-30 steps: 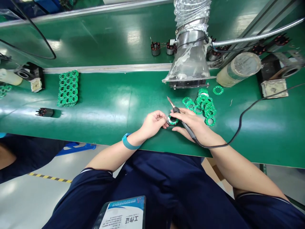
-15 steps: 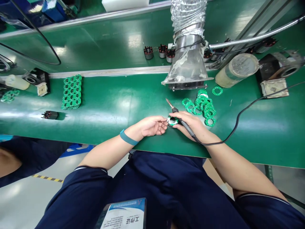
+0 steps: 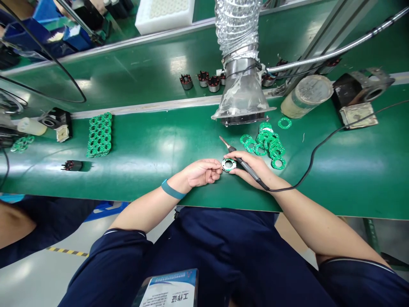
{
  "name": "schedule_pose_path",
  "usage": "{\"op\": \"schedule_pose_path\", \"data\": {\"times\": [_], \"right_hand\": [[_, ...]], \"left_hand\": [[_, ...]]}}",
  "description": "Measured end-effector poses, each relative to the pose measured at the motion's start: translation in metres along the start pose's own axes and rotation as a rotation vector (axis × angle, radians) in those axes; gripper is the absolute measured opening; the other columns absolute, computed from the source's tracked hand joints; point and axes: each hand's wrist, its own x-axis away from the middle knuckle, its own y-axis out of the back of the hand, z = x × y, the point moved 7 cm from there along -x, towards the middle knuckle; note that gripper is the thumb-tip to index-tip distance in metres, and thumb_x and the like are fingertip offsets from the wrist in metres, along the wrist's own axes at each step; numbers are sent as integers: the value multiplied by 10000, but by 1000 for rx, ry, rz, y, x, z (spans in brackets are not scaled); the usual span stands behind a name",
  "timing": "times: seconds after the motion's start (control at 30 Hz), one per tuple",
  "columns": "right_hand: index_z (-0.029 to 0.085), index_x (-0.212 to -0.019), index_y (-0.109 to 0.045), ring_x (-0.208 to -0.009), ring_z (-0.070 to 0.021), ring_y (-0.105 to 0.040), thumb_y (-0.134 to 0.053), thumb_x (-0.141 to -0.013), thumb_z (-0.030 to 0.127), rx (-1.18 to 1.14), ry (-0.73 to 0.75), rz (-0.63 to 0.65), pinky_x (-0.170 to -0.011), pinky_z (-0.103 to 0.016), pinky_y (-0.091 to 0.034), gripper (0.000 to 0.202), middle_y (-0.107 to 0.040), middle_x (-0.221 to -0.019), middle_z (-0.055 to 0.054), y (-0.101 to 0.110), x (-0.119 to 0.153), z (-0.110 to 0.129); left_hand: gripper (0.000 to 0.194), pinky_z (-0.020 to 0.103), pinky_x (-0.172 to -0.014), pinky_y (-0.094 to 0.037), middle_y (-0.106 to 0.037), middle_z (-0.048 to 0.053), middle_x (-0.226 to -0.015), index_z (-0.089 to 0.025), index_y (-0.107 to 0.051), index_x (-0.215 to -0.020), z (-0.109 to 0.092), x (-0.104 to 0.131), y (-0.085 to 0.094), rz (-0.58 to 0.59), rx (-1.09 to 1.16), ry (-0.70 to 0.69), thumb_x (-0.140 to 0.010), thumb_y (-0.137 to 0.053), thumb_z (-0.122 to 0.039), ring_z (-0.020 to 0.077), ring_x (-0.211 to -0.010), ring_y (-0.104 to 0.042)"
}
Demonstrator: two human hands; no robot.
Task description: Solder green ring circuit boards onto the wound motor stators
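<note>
Between the two hands, near the front of the long shiny green table (image 3: 153, 162), is a small green and white ring (image 3: 229, 169) with a round hole. I cannot tell if it touches the table.

The right hand (image 3: 262, 166) pinches it, thumb on the near side and a finger on the far side, open just as wide as the ring. That hand also holds a soldering iron with a dark grip (image 3: 249, 169) — it lies slantwise across the hand, its brownish tip pointing up and left, away from the ring.

The left hand (image 3: 204, 172) has its thumb and pointing finger close together at the ring's left edge, the other fingers curled in. I cannot tell if they grasp it or only touch it. A blue-green band (image 3: 172, 190) goes around that wrist.

Just past the right hand is a messy pile of flat green rings (image 3: 270, 140). Behind the pile hangs a cloudy see-through funnel (image 3: 241, 100) on a crinkly silver hose (image 3: 238, 27). Far left sits a neat block of green rings (image 3: 99, 135).
</note>
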Motion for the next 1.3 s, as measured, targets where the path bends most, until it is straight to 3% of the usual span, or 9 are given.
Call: {"op": "schedule_pose_path", "data": {"times": [0.1,0.23,0.5,0.63,0.73,0.83,1.0,1.13,1.3], "right_hand": [[279,-1278,-638,-1117,-240,-706,-777,-860,259,-18,-14,-8,-1006,-394,-551,440,-732,-1240,-51,-1,0,-3],[290,-1280,-632,-1138,-238,-703,-795,-833,239,-52,-35,-17,-1026,-393,-548,478,-729,-1258,-38,-3,2,-7],[313,-1317,-599,-1177,-229,-694,-783,-859,268,-106,-35,-15,-1058,-394,-530,495,-724,-1298,-21,-4,5,-10],[310,-1311,-597,-1174,-226,-695,-781,-865,270,-113,-38,-34,-1055,-394,-535,485,-725,-1297,-25,-4,5,-8],[304,-1303,-600,-1191,-231,-695,-780,-864,265,-125,-46,-52,-1062,-398,-539,476,-726,-1303,-33,-5,5,-7],[304,-1290,-605,-1200,-235,-698,-788,-857,267,-129,-61,-72,-1069,-401,-539,471,-733,-1299,-33,-5,6,-7],[303,-1291,-603,-1216,-234,-692,-797,-854,278,-117,-82,-95,-1082,-405,-535,479,-739,-1292,-32,-6,8,-8],[291,-1306,-600,-1245,-241,-685,-786,-868,301,-115,-88,-135,-1119,-436,-519,476,-730,-1311,-50,-9,13,-7],[272,-1363,-582,-1257,-263,-678,-803,-857,358,-74,-77,-163,-1120,-477,-526,560,-703,-1356,-93,-15,17,-10]], "left_hand": [[253,162,-410,-353,-612,4,-702,-142,-576,-808,-3,-1,1,12,-106,-55,-740,-808,-217,79,-502,-559],[212,183,-433,-382,-600,-17,-622,-161,-582,-840,-14,6,-2,-58,-445,-291,-833,-742,-299,94,-484,-566],[181,262,-658,-492,-617,27,-746,-181,-589,-792,-17,34,-21,-449,-1300,-1054,-965,-534,-194,133,-686,-586],[184,316,-836,-571,-680,93,-955,-165,-652,-961,3,39,-29,-652,-1450,-1252,-1012,-475,-158,181,-914,-671],[294,368,-983,-569,-635,171,-1295,-153,-612,-1274,18,44,-31,-708,-1413,-1279,-1017,-471,-140,196,-1077,-669],[453,467,-1037,-539,-400,259,-1568,-152,-485,-1463,30,46,-33,-692,-1493,-1232,-1010,-488,-166,242,-1148,-632],[588,571,-1051,-483,-343,278,-1600,-175,-381,-1556,35,45,-32,-650,-1558,-1066,-995,-537,-261,343,-1263,-560],[638,628,-1084,-425,-303,271,-1633,-195,-414,-1552,30,46,-26,-583,-1526,-964,-964,-601,-354,409,-1377,-476],[675,640,-1149,-382,-454,225,-1551,-230,-482,-1508,8,49,-12,-523,-1419,-922,-915,-684,-482,409,-1424,-462]]}}
